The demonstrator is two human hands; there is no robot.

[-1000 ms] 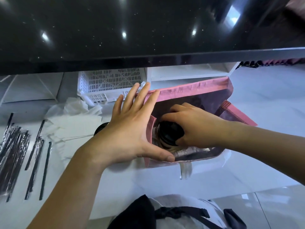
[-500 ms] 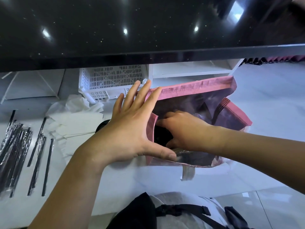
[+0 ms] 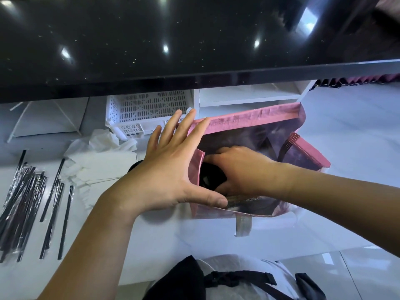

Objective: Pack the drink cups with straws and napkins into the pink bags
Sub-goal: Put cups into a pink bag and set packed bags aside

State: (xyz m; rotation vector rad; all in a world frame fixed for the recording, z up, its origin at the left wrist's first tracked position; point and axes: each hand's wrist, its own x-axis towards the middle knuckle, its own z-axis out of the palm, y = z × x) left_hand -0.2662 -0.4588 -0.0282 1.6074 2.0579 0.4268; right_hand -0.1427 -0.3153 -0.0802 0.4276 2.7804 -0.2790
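A pink bag [image 3: 249, 120] stands open on the white table. My right hand [image 3: 240, 167] reaches down inside it, fingers curled round the black lid of a drink cup [image 3: 211, 177]. My left hand [image 3: 166, 167] lies flat with straight fingers against the bag's left side, its thumb across the near rim. Wrapped black straws [image 3: 23, 202] lie in a loose pile at the far left. White napkins [image 3: 101, 161] sit crumpled and stacked behind my left hand. A second dark lid [image 3: 135, 164] peeks out behind my left wrist.
A white perforated basket [image 3: 149, 109] sits at the back under a dark glossy counter [image 3: 194, 40] that overhangs the table. White shelves [image 3: 249, 96] stand behind the bag. The table's front edge runs just above my lap.
My right hand has sunk deeper into the bag with the cup, so the lid is now mostly hidden. My left hand has stayed against the bag's side.
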